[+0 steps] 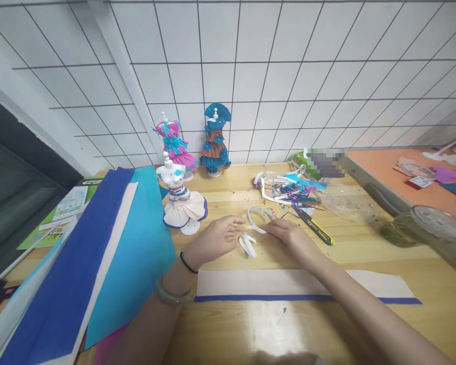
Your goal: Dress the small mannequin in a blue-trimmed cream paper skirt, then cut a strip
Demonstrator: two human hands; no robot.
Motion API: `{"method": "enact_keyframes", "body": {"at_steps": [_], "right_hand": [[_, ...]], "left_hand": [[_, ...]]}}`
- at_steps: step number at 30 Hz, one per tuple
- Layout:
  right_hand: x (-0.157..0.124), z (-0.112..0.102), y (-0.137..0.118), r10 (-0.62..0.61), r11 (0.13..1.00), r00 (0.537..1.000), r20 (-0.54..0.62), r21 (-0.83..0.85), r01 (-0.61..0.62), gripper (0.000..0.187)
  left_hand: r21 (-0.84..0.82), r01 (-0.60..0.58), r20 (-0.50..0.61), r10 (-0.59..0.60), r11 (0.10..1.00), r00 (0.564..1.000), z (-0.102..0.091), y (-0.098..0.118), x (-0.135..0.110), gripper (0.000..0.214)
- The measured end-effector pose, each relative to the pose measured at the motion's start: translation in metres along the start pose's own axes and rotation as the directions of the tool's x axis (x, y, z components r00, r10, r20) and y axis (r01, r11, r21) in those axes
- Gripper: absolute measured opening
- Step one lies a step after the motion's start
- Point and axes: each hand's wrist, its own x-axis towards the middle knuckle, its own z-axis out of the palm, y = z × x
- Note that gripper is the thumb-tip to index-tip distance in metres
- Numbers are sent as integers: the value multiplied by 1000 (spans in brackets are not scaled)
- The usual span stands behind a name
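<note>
The right hand has its grip pinched on the white tape roll; the left hand spreads loosely (seemingly empty), so unheld curled strips could tangle.

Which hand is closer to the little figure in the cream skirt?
Left. The left hand is just right of the little figure and nearer the person; the right hand, at a white strip, is farther right.

glossy wooden table, matt paper strip
</note>
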Motion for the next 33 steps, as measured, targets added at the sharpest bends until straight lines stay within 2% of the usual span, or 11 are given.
{"method": "enact_keyframes", "body": {"at_steps": [9,12,15,23,29,33], "right_hand": [[-13,-25,-2,11,987,1000,-26,-157,-15,25],[-13,-28,-5,8,983,1000,-26,-184,-12,26],[-13,-29,-7,4,980,999,-32,-201,-10,26],[-9,-29,-16,-31,968,999,-24,-250,24,26],[-9,-29,-13,-46,971,999,-29,-238,38,27],[-17,-34,-1,1,984,999,-51,-177,-10,28]], "left_hand": [[-103,42,4,-41,994,999,3,5,-1,39],[-136,65,-93,-78,989,993,4,1,2,31],[-120,72,-192,-94,990,977,4,-5,6,36],[-133,29,-198,-55,991,979,9,-2,9,37],[-162,34,-302,-83,986,950,2,-10,12,30],[-177,60,-354,-120,982,927,-2,-16,14,28]]}}
